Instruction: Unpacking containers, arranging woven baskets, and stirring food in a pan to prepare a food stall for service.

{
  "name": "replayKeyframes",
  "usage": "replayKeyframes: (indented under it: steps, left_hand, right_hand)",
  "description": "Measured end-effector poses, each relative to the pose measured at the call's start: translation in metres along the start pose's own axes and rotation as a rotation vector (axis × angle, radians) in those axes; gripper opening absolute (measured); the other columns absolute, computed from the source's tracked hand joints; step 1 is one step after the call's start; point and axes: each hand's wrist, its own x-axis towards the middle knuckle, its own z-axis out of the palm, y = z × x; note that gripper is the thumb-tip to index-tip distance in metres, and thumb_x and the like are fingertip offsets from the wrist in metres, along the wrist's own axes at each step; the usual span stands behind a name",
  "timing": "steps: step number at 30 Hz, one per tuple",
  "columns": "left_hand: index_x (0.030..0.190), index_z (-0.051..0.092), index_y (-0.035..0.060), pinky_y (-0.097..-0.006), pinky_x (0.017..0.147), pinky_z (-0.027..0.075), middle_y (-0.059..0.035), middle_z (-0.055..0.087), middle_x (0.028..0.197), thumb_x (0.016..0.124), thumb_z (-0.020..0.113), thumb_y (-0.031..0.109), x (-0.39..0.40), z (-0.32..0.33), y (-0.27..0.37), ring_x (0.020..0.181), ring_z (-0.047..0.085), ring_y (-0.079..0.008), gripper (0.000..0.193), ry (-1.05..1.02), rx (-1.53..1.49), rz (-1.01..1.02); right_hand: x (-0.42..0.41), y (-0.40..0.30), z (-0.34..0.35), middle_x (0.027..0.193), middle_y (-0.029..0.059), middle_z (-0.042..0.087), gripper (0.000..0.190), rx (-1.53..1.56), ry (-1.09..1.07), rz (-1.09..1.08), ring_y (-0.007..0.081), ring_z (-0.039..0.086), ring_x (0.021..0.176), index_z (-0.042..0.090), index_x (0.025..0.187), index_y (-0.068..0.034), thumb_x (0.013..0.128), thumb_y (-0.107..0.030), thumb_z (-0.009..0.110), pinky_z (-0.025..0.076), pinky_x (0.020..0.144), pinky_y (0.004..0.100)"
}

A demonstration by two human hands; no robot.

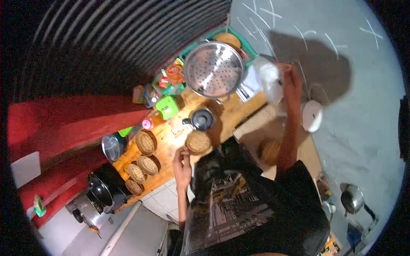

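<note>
At the near edge of the wooden table, a small round woven basket [198, 142] meets the fingers of my left hand [182, 166], which grip its left rim. My right hand [291, 76] is raised by the grey wall and blurred. Its fingers pinch the top of a clear plastic bag or container [270, 80], too blurred to name surely. Between my hands stands a small dark-lidded pot [201, 120] with its handle to the left. Several similar woven baskets, including a larger one [146, 142] and a smaller one [134, 187], lie on the left of the table.
A large perforated steel steamer pan [214, 69] stands at the back, before a green crate [248, 40]. Nearby are a green plastic box [167, 108], a pink-capped bottle [149, 123] and colourful packets [174, 72]. A black-topped stove or cooker [101, 188] is at lower left.
</note>
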Motion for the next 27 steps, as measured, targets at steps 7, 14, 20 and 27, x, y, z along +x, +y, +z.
replayKeyframes:
  steps: [7, 14, 20, 27]
  left_hand:
    - [0.109, 0.061, 0.0010, -0.0297, 0.068, 0.047, -0.0090, 0.063, 0.087, 0.094, 0.051, 0.009, -0.033, 0.019, -0.046, 0.073, 0.055, -0.0181, 0.020, 0.121, 0.109, -0.171]
    - [0.117, 0.060, 0.0024, -0.0308, 0.068, 0.047, -0.0107, 0.066, 0.092, 0.090, 0.056, 0.007, -0.060, 0.043, -0.059, 0.076, 0.060, -0.0209, 0.027, -0.014, 0.095, -0.333]
    - [0.112, 0.060, 0.0024, -0.0331, 0.068, 0.048, -0.0089, 0.067, 0.088, 0.088, 0.056, 0.006, -0.061, 0.059, -0.072, 0.070, 0.059, -0.0239, 0.024, 0.091, 0.043, -0.172]
    - [0.118, 0.058, 0.0005, -0.0330, 0.073, 0.049, -0.0139, 0.068, 0.099, 0.087, 0.056, 0.004, -0.053, 0.049, -0.064, 0.080, 0.062, -0.0243, 0.031, 0.013, 0.182, -0.352]
  right_hand:
    - [0.152, 0.055, 0.070, 0.098, 0.0076, 0.068, 0.024, 0.097, -0.079, -0.089, 0.0184, 0.060, 0.086, 0.065, 0.106, -0.002, 0.099, -0.021, 0.051, 0.048, 0.080, 0.0296]
    - [0.241, 0.135, 0.187, 0.093, 0.0077, 0.068, 0.025, 0.030, -0.275, -0.126, 0.0164, 0.060, 0.083, 0.065, 0.104, -0.001, 0.098, -0.020, 0.050, 0.047, 0.079, 0.0269]
    - [0.291, 0.194, 0.200, 0.102, 0.0118, 0.068, 0.034, -0.014, -0.559, 0.080, 0.0233, 0.062, 0.091, 0.062, 0.118, -0.003, 0.091, -0.022, 0.060, 0.049, 0.083, 0.0322]
    - [0.168, 0.095, 0.162, 0.128, 0.0240, 0.056, 0.053, -0.269, -0.012, -0.131, 0.0391, 0.055, 0.115, 0.050, 0.132, 0.002, 0.087, -0.022, 0.064, 0.045, 0.099, 0.0422]
